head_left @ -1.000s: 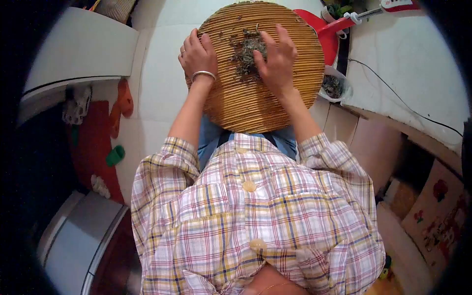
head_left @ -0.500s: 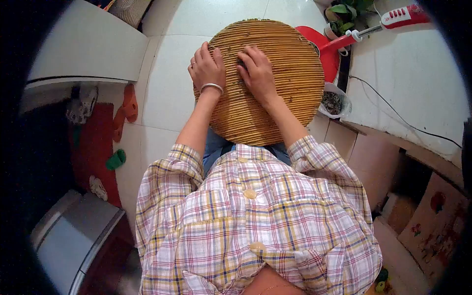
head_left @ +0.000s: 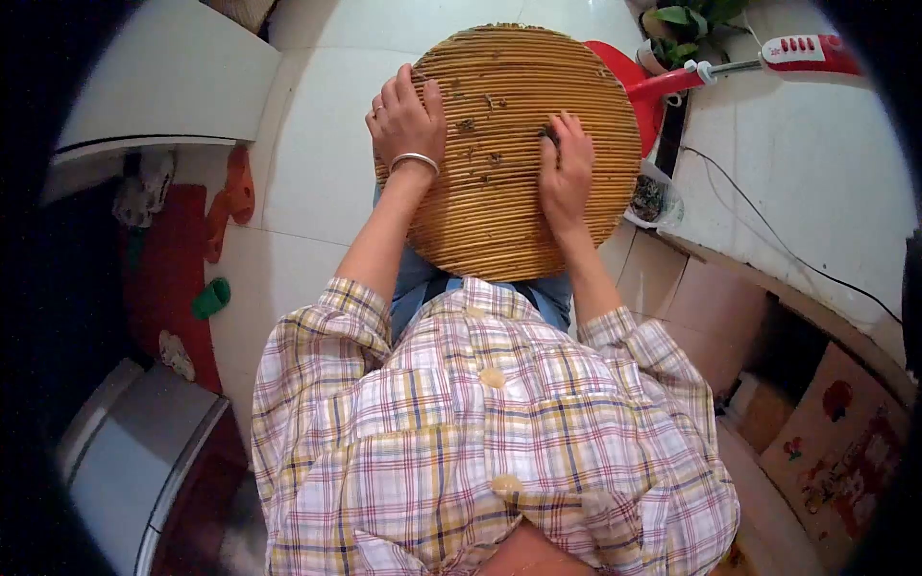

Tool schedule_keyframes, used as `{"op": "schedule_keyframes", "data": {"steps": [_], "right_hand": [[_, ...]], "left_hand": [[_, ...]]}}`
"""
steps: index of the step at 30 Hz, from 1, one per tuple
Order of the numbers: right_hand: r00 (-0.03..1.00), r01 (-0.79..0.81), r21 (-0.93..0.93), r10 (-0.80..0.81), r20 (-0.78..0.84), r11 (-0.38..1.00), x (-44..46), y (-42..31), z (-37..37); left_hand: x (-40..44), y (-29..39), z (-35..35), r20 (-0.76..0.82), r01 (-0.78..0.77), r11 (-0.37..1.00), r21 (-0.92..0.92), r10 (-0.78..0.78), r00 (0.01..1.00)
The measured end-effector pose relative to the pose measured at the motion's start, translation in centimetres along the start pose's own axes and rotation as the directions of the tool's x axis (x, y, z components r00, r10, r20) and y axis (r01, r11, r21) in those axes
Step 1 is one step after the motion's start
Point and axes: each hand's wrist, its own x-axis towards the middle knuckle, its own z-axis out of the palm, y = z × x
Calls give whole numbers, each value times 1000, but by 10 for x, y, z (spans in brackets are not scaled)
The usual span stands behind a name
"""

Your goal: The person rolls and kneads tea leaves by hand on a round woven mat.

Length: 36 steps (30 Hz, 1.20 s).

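Closest to us, the checked shirt (head_left: 490, 413) fills the lower view, and its rolled cuffs sit near the board; a loose cuff, we judge, could brush scraps off if an arm swept low. Beyond it are the knees in jeans (head_left: 413, 274), with the round slatted board (head_left: 480, 226) over them. We cannot see what bears its weight; if only the legs do, a shift of a knee could tip it.

On the board's left rim lies the left hand (head_left: 408, 125), a bracelet at its wrist; we cannot tell whether its fingers clasp the underside. Were it merely resting there, a hard push from the other side could make the board slide. The right hand (head_left: 569, 171), right of the middle, is curled around a small dark clump (head_left: 549, 134), pinched between thumb and fingers. Too light a pinch could let crumbs drop into the grooves. Dark scraps (head_left: 467, 126) lie between the hands, where a passing sleeve or draught might scatter them.

Just beside the board's right edge, we see a clear tub (head_left: 673, 208) with dark bits inside; a bump from the rim could upset it, spilling them over the floor (head_left: 307, 173).
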Motion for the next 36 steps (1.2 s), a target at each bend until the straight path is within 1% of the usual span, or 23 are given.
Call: {"op": "schedule_keyframes", "data": {"steps": [1,3,4,6,7,9,11,12,13,14,16,17,18,20,21,23,25,26,29,31,32,34,36], "right_hand": [[999,17,-41,-15,40,999,6,1,13],[990,115,-90,-107,90,989,27,-16,35],[991,112,-87,-105,86,990,34,-30,47],[967,223,-76,-211,142,972,41,-51,65],[968,222,-76,-210,137,972,40,-57,68],[912,381,-72,-361,197,922,23,-61,68],[907,389,-77,-367,207,918,3,-55,58],[899,406,-82,-382,212,910,-5,-52,52],[917,365,-56,-348,196,929,-12,-47,43],[915,369,-58,-351,200,928,-19,-42,33],[948,286,-231,-239,212,930,-28,-32,15],[948,281,-296,-217,232,913,-25,-30,10],[947,282,-298,-214,240,912,-23,-31,13],[966,203,-344,-131,222,917,-5,-34,26],[968,190,-334,-120,219,923,8,-34,34],[974,189,-302,-138,182,934,42,-28,54],[976,193,-265,-156,154,945,59,-24,63],[977,191,-264,-157,144,946,57,-23,61],[965,227,-268,-179,191,936,21,-23,42],[949,213,-241,-142,280,947,-15,-23,20],[948,215,-244,-142,285,946,-17,-23,18],[964,193,-292,-126,234,937,-21,-26,21],[962,167,-297,-89,257,940,7,-30,37]], "left_hand": [[-1,2,-2,5,3,1000,1,-3,1000],[0,1,-1,6,2,1000,5,-2,1000],[1,0,1,-13,-2,1000,-5,1,1000],[-1,-2,2,-29,-8,1000,-12,8,1000],[-1,-3,1,-15,7,999,-32,-8,1000],[1,-3,-1,-1,24,998,-50,-24,1000],[-1,-3,-4,-34,-10,994,-113,6,999],[-1,-2,-5,-31,-10,993,-116,6,1000],[0,-1,-6,-25,-9,993,-120,6,1000],[0,-1,-6,-20,-5,992,-124,3,1000],[0,-2,-4,-30,-10,993,-120,6,1000],[0,-2,-3,-41,-22,993,-115,17,999],[-1,-3,-3,-34,-15,993,-117,11,999],[0,-2,-4,-41,-26,993,-119,21,999],[-1,-2,-3,-40,-27,993,-117,23,999],[1,-2,-1,-34,-14,999,-48,13,999],[1,-2,-1,-23,-10,999,-47,9,1000],[1,-1,-2,-8,6,999,-47,-6,1000],[2,0,-5,13,2,999,-42,-1,1000],[0,-1,-2,-17,-7,999,-44,7,1000],[0,-1,-2,-43,-28,999,-37,26,999],[1,2,-1,-36,-17,999,-44,15,999],[-3,1,-2,-18,-11,999,-44,11,1000]]}}
